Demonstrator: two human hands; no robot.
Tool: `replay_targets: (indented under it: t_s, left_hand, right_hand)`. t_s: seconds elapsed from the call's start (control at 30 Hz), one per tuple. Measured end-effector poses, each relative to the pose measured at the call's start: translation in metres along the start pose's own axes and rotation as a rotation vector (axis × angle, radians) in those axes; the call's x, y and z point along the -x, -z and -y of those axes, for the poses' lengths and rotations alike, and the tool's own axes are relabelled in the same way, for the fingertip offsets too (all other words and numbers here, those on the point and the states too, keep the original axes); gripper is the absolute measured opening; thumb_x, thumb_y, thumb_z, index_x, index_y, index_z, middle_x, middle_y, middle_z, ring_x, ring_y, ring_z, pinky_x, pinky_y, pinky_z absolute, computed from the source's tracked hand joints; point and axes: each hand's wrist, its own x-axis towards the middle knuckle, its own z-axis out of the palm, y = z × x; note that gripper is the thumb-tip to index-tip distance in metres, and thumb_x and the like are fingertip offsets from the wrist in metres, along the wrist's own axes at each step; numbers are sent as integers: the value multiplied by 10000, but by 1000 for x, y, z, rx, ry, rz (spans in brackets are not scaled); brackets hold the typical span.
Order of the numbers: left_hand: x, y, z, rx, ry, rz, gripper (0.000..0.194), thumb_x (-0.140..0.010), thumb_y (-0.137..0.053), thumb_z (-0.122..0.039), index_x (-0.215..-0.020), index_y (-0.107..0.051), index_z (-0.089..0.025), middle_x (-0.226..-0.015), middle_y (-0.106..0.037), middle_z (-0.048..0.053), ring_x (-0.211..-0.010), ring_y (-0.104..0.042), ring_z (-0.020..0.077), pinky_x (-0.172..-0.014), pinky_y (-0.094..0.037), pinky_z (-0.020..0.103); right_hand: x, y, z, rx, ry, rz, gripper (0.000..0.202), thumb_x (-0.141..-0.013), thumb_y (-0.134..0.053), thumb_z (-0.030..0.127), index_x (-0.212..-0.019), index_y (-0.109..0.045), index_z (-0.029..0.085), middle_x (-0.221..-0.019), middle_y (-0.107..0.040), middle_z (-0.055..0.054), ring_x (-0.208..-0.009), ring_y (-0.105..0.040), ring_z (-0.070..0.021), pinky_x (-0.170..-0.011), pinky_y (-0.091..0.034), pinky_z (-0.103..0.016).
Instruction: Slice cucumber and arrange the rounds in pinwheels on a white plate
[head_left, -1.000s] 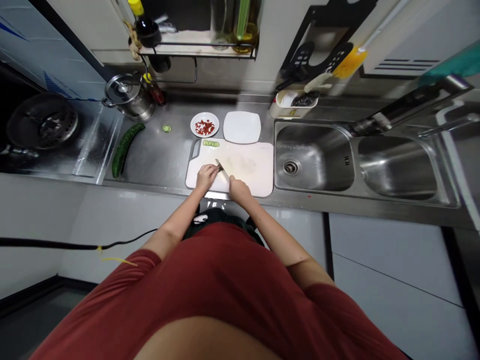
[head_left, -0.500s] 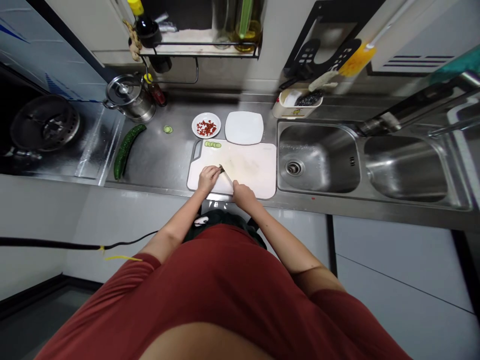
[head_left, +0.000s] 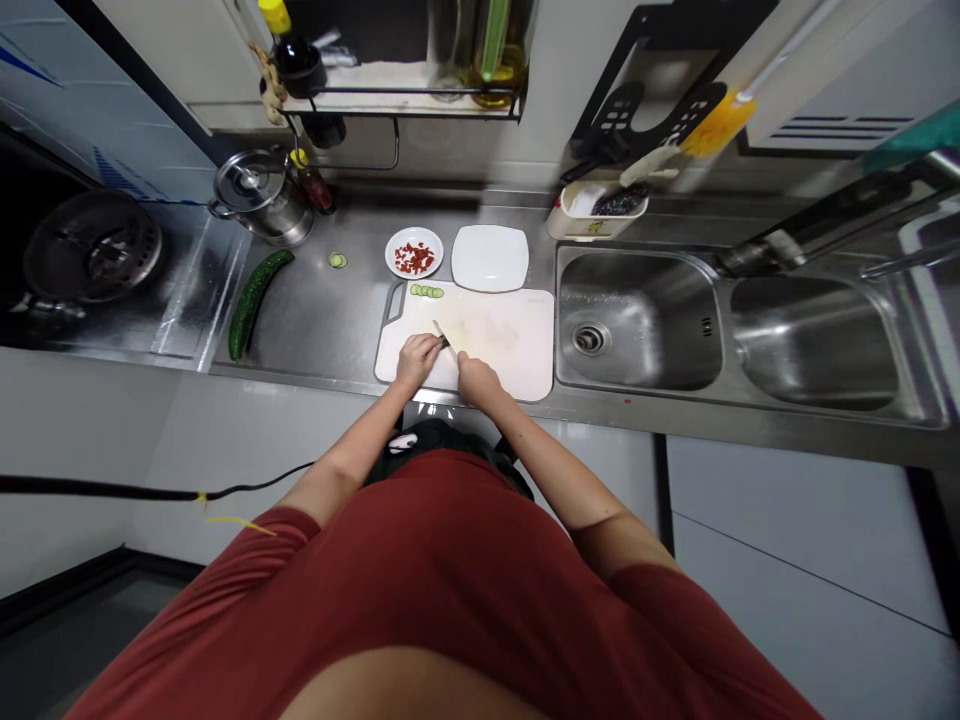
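Observation:
A white cutting board (head_left: 510,340) lies on the steel counter. My right hand (head_left: 478,380) is wrapped round the handle of a knife (head_left: 445,337), whose blade points up and left over the board. Just left of the blade, my left hand (head_left: 420,358) has its fingers closed on a small dark green piece (head_left: 444,342), mostly hidden by the fingers. Several cucumber slices (head_left: 427,291) lie in a row near the board's top left. Behind the board are a plate of chopped red pieces (head_left: 414,254) and a white square plate (head_left: 490,258).
On the left lie a whole cucumber (head_left: 253,303) and small slices (head_left: 337,260), with a steel pot (head_left: 262,200) and a red bottle (head_left: 311,183) behind. The double sink (head_left: 637,320) adjoins the board's right side. A wire shelf (head_left: 405,102) hangs above the counter.
My right hand has shifted slightly left and up, and the knife has moved with it, its tip now further up and left. My left hand has stayed nearly in place.

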Motion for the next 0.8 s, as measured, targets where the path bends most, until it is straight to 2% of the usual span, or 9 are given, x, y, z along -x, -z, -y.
replay_targets:
  t_s: [0.27,0.47,0.67,0.8]
  left_hand:
    - [-1,1,2,-7,-30,1,253,-931,-448,-314,-981,-672,-207,-973,-681,70,-949,-592,180,-872,-467,359]
    - [0,-1,4,-14,-40,-6,252,-929,-447,-318,-958,-672,-207,-969,-678,76,-948,-591,191,-867,-464,364]
    - [-1,-2,5,-21,-37,-14,249,-925,-444,-312,-937,-670,-207,-947,-681,74,-929,-594,198,-860,-461,371]
    - [-1,-2,5,-17,-42,-21,242,-926,-450,-311,-940,-668,-208,-951,-682,69,-928,-593,194,-861,-461,367]
  right_hand:
    - [-22,4,10,-51,35,-72,288,-923,-349,99,-1201,-418,129,-1041,-638,-153,-961,-621,-233,-801,-458,-297]
    - [-33,4,16,-73,39,-120,238,-947,-334,126,-1164,-430,143,-1032,-642,-134,-945,-626,-217,-788,-457,-288]
    - [-40,7,21,-65,36,-131,228,-945,-331,123,-1135,-455,140,-1038,-648,-125,-964,-624,-212,-793,-454,-276]
    - [-35,6,18,-63,40,-129,265,-938,-326,112,-1175,-441,140,-1053,-645,-129,-970,-623,-213,-801,-454,-282]
